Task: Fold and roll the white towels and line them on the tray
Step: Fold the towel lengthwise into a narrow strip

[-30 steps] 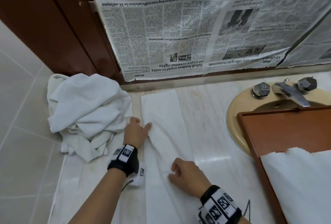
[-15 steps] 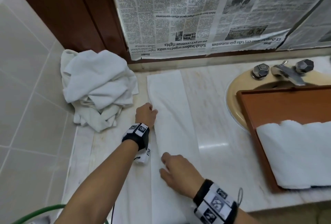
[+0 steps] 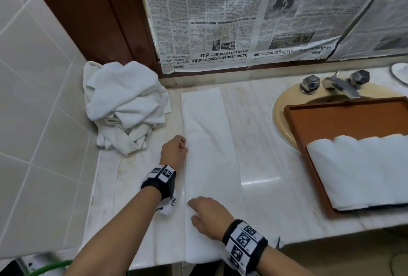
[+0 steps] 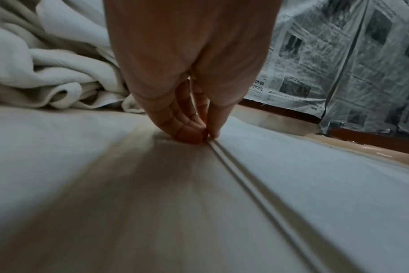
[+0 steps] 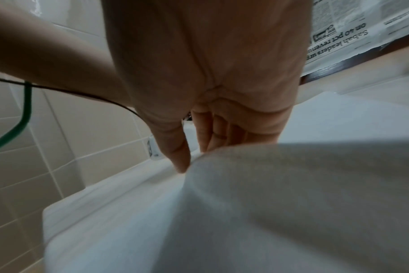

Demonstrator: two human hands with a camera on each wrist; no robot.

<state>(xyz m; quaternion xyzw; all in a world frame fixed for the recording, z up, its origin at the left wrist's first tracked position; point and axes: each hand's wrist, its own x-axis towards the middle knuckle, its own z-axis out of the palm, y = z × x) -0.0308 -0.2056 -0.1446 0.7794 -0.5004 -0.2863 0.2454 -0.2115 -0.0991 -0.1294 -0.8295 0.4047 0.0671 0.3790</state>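
Between my two hands a folded towel [image 3: 209,165] lies long and flat on the tabletop [image 3: 265,143]. My left fingers [image 4: 189,129] pinch its left edge; my right fingers [image 5: 180,158] pinch that edge nearer me. Right of them, rolled towels [image 3: 357,169] sit on the tray [image 3: 331,121].

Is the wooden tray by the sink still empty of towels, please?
No, white towels already lie across the near part of the wooden tray in the head view, leaving only its far part bare.
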